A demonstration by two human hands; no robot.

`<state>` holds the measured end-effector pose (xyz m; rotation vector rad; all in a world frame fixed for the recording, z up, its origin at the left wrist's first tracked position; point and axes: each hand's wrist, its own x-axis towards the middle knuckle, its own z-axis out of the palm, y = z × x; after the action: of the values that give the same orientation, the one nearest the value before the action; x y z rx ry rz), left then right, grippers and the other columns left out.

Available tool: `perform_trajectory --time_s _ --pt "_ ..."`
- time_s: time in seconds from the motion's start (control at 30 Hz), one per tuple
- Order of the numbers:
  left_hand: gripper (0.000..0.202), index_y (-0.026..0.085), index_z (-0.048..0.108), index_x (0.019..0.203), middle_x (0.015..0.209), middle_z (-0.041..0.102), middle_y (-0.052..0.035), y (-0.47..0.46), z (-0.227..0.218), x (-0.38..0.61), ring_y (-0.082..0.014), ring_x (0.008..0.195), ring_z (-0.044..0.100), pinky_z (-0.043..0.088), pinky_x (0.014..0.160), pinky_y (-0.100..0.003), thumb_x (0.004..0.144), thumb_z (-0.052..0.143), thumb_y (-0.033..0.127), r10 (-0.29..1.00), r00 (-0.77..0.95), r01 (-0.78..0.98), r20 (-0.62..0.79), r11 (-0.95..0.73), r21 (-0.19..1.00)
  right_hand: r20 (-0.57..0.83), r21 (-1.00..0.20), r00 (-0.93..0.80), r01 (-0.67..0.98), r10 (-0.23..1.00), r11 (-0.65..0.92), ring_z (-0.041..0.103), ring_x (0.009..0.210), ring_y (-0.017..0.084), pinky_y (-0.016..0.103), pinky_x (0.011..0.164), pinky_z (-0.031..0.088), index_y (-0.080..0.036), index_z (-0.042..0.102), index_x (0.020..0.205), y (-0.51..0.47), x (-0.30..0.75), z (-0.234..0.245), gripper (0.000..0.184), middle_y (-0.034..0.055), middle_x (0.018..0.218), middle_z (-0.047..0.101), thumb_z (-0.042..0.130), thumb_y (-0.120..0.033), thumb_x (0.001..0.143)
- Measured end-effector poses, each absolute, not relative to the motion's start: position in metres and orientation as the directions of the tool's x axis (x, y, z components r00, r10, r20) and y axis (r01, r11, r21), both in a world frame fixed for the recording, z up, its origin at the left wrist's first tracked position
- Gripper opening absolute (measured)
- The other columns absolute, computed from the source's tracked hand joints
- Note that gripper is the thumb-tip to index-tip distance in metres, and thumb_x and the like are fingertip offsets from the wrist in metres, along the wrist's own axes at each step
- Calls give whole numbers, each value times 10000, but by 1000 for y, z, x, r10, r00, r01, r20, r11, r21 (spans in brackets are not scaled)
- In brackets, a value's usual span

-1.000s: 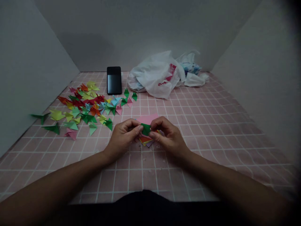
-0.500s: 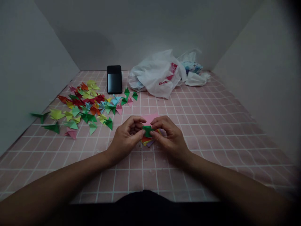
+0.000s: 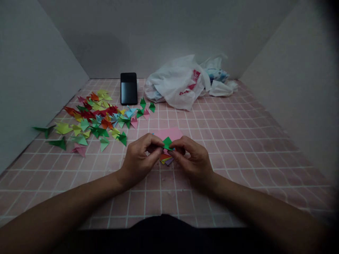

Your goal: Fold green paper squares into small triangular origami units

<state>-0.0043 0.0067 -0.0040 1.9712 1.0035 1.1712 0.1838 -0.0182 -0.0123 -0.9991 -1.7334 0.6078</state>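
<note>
A small folded piece of green origami paper [image 3: 167,143] is held between both hands, one corner pointing away from me. My left hand [image 3: 141,155] pinches its left side between thumb and forefinger. On the right side, my right hand [image 3: 194,158] pinches it the same way. Beneath the hands lies a loose stack of coloured paper sheets [image 3: 172,133]; pink is on top, with orange, yellow and purple edges showing at the near side. The fingers hide part of the green paper and of the stack.
Many folded paper pieces [image 3: 99,130] in several colours lie scattered at the left. A black phone [image 3: 129,90] leans near the back wall. Crumpled white plastic bags [image 3: 177,84] sit at the back. Pale walls border the pink checked tablecloth [image 3: 238,148].
The green paper has turned from a flat-topped shape to one with a corner pointing up. Both hands' fingers have closed nearer to it, uncovering more of the pink sheet.
</note>
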Motion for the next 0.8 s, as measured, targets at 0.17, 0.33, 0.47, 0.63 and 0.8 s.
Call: perform_trajectory --time_s 0.17,0.33,0.47,0.63,0.8 --pt "126 169 647 886 875 704 -43 5 -5 -4 -128 774 697 573 674 -227 854 620 50 793 328 303 513 -603 738 519 -776 -147 331 842 536 630 728 171 337 703 498 -246 710 934 -20 184 -9 105 10 828 711 663 -151 933" --pt "118 179 636 878 876 706 -38 5 -5 -3 -119 769 701 585 665 -213 862 614 64 805 307 306 507 -588 749 423 -863 -73 269 903 426 671 717 158 307 654 533 -245 714 908 -22 182 -8 113 2 829 738 654 -149 916" --pt "119 180 630 860 821 685 -27 4 -4 -2 -116 728 682 569 629 -209 858 629 61 768 318 336 555 -639 692 380 -911 -68 148 923 386 645 632 126 274 576 521 -244 693 909 -24 179 -9 88 -22 774 709 686 -157 897" --pt "133 189 621 850 789 668 -16 3 -3 -1 -119 710 664 555 617 -221 867 615 57 738 329 356 590 -675 646 292 -950 -84 90 953 299 619 565 116 278 530 512 -227 659 879 -27 179 -9 49 -22 723 678 678 -201 916" --pt "107 186 645 884 844 696 -37 5 -3 -2 -140 776 682 551 656 -244 887 656 80 725 349 350 594 -688 635 169 -986 -83 0 982 169 626 535 109 269 515 525 -210 612 890 -27 179 -9 77 -9 722 676 616 -258 951"
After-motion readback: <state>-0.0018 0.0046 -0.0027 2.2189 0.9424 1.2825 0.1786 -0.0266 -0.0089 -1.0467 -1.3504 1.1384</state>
